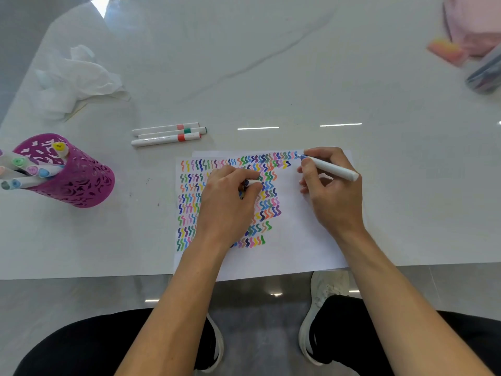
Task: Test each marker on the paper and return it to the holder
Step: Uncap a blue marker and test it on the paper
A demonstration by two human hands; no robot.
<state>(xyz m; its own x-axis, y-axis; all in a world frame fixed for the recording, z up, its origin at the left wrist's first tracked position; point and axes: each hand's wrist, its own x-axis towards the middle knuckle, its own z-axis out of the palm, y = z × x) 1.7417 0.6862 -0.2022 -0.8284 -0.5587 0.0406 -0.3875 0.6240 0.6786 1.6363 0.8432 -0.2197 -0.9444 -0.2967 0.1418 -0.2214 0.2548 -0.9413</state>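
Blue marker [336,169], pinched in our right grip [332,194], tests on the paper [298,240]; our left grip [227,202] clasps its cap [253,182]. Next, we recap and return it to the holder [81,183].

The left hand [227,196] and the right hand [330,194] are bare, and so are both arms [173,302] as far as they show. The legs are in black trousers [95,346]. The feet wear white sneakers [325,289] with white laces and white soles.

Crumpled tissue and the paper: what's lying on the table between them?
Three white markers lie side by side between the crumpled tissue and the paper, shown in the head view.
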